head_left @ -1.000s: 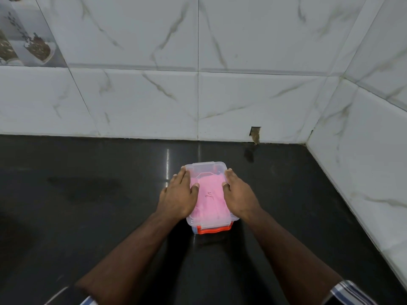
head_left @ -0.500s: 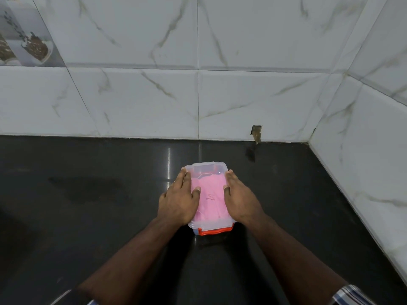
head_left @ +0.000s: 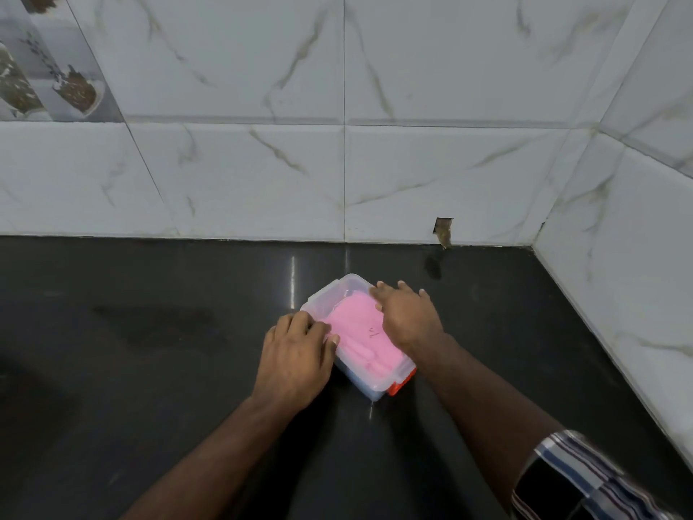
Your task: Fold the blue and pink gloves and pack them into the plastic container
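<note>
1. Black polished countertop [head_left: 150, 369] fills the lower part of the view and meets a wall of white marble-pattern tiles [head_left: 243, 174] at the back and along the right side.
2. One tile at the upper left carries a printed brown and grey picture [head_left: 45, 76]; its subject cannot be made out.
3. At the foot of the back wall, right of centre, a small chipped hole [head_left: 443, 230] breaks a tile edge; its reflection shows on the countertop just below.
4. The clear plastic container [head_left: 330, 294] sits on the countertop near the centre, turned at an angle to the wall, with an orange latch [head_left: 403, 384] at its near right corner.
5. The pink glove [head_left: 356, 332] lies folded inside the container, visible through the clear plastic, with a small dark mark on its upper face. A bluish layer shows beneath it at the near end; whether this is the blue glove cannot be confirmed.
6. The left hand [head_left: 294, 360] rests flat against the container's left long side, fingers spread over the rim, thumb tip on the top edge.
7. The right hand [head_left: 407, 313] lies palm-down over the far right part of the container, fingers extended past its edge, covering that corner.
8. A striped sleeve [head_left: 585, 482] shows at the lower right.
</note>
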`<state>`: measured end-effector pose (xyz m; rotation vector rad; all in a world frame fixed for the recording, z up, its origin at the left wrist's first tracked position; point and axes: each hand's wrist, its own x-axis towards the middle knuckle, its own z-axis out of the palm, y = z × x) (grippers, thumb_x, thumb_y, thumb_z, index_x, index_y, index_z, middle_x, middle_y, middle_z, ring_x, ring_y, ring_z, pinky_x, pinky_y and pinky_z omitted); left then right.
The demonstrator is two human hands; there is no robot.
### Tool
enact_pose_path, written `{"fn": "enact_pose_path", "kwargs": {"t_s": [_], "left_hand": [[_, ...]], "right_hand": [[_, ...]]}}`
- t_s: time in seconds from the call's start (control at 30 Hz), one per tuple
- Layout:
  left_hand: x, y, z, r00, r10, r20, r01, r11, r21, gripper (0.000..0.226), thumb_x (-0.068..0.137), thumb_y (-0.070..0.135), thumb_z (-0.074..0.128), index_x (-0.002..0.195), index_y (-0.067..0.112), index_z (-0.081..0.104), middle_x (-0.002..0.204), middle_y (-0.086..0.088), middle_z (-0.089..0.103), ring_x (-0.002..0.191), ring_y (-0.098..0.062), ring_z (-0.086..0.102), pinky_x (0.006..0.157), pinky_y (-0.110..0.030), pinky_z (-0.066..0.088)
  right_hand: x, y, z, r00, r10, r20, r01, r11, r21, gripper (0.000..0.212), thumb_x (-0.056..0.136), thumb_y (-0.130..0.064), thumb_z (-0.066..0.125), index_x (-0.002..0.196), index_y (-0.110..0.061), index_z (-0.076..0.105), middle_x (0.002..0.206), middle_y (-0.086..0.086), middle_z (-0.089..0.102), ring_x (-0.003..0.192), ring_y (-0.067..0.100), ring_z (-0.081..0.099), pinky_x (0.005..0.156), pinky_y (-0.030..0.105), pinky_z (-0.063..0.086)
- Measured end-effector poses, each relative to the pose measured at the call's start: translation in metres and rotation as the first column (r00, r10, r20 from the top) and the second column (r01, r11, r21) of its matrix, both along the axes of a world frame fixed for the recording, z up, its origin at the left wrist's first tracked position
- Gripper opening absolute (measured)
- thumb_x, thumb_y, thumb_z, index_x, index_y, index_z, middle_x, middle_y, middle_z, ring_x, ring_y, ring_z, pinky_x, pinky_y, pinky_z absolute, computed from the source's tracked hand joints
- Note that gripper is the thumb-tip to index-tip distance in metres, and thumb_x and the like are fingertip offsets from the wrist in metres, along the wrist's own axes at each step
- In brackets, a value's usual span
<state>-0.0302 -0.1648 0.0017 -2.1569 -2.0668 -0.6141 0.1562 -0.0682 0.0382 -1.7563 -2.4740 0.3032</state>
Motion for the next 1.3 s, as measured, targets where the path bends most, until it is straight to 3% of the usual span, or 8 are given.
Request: {"fn": "enact_pose_path", "kwargs": {"t_s": [0.1, 0.23, 0.4, 0.57, 0.7, 0.8, 1.03, 1.3], "left_hand": [[-0.003, -0.006, -0.004, 0.989, -0.145, 0.0, 0.145, 0.989, 0.025, 0.029, 0.09, 0.047, 0.058, 0.108, 0.028, 0.069, 0.099, 0.007, 0.056, 0.099, -0.017, 0.053, 0.087, -0.035, 0.046], [-0.01, 0.001, -0.008, 0.972, -0.23, 0.039, 0.228, 0.972, 0.052, 0.027, 0.079, 0.041, 0.075, 0.102, 0.027, 0.072, 0.096, 0.006, 0.057, 0.089, -0.017, 0.054, 0.075, -0.031, 0.047], [0.001, 0.007, -0.006, 0.972, -0.235, 0.01, 0.235, 0.971, 0.046, 0.017, 0.081, 0.036, 0.066, 0.094, 0.026, 0.071, 0.089, 0.006, 0.06, 0.078, -0.02, 0.058, 0.066, -0.033, 0.045], [0.016, 0.016, -0.004, 0.961, -0.276, -0.011, 0.276, 0.961, 0.004, 0.019, 0.083, 0.038, 0.07, 0.101, 0.03, 0.07, 0.092, 0.006, 0.061, 0.08, -0.02, 0.058, 0.065, -0.035, 0.047], [0.009, 0.016, -0.008, 0.96, -0.278, -0.024, 0.278, 0.96, 0.001, 0.032, 0.082, 0.028, 0.076, 0.114, 0.028, 0.073, 0.114, 0.003, 0.07, 0.104, -0.022, 0.065, 0.085, -0.034, 0.055], [0.01, 0.012, -0.014, 0.965, -0.258, -0.048, 0.259, 0.966, 0.012, 0.033, 0.084, 0.024, 0.075, 0.117, 0.027, 0.073, 0.121, 0.002, 0.071, 0.113, -0.022, 0.067, 0.092, -0.034, 0.055], [0.014, 0.023, -0.014, 0.978, -0.21, 0.002, 0.21, 0.978, -0.012, 0.031, 0.091, 0.026, 0.067, 0.121, 0.032, 0.069, 0.127, 0.004, 0.068, 0.118, -0.022, 0.064, 0.084, -0.036, 0.059], [0.011, 0.064, -0.01, 0.979, -0.197, 0.043, 0.2, 0.977, -0.072, 0.035, 0.095, 0.024, 0.057, 0.129, 0.031, 0.064, 0.137, 0.002, 0.061, 0.122, -0.025, 0.059, 0.091, -0.038, 0.056]], "right_hand": [[-0.01, 0.008, 0.009, 0.997, 0.058, 0.056, -0.061, 0.997, 0.054, 0.049, 0.101, -0.013, 0.041, 0.148, -0.026, 0.039, 0.16, 0.0, 0.03, 0.146, 0.025, 0.028, 0.118, 0.053, 0.02], [-0.017, -0.019, 0.013, 0.985, -0.004, -0.171, 0.004, 1.0, -0.002, 0.036, 0.096, -0.028, 0.051, 0.131, -0.026, 0.061, 0.14, -0.001, 0.058, 0.123, 0.021, 0.056, 0.102, 0.035, 0.044], [-0.005, -0.06, 0.001, 0.986, 0.161, 0.051, -0.151, 0.975, -0.163, 0.056, 0.097, -0.049, 0.046, 0.148, -0.025, 0.04, 0.162, 0.001, 0.025, 0.148, 0.023, 0.022, 0.118, 0.043, 0.025], [0.009, -0.06, -0.005, 0.975, 0.181, 0.129, -0.173, 0.982, -0.075, 0.056, 0.099, -0.019, 0.05, 0.152, -0.024, 0.031, 0.163, 0.004, 0.022, 0.148, 0.026, 0.022, 0.117, 0.04, 0.026], [0.016, -0.075, -0.015, 0.988, 0.139, 0.066, -0.14, 0.99, 0.011, 0.065, 0.095, -0.007, 0.045, 0.154, -0.025, 0.025, 0.164, 0.003, 0.016, 0.15, 0.023, 0.015, 0.12, 0.036, 0.014], [0.015, -0.075, -0.018, 0.989, 0.136, 0.055, -0.137, 0.99, 0.025, 0.068, 0.093, -0.005, 0.042, 0.155, -0.024, 0.022, 0.164, 0.004, 0.013, 0.151, 0.023, 0.011, 0.121, 0.034, 0.007], [0.012, -0.059, -0.018, 0.99, 0.138, 0.012, -0.138, 0.99, 0.041, 0.06, 0.092, -0.006, 0.043, 0.15, -0.019, 0.034, 0.162, 0.008, 0.024, 0.149, 0.026, 0.02, 0.121, 0.037, 0.014], [0.006, -0.018, -0.016, 0.991, 0.13, -0.006, -0.13, 0.989, 0.068, 0.059, 0.092, -0.005, 0.048, 0.148, -0.02, 0.038, 0.16, 0.006, 0.029, 0.147, 0.025, 0.025, 0.119, 0.036, 0.016]]}}
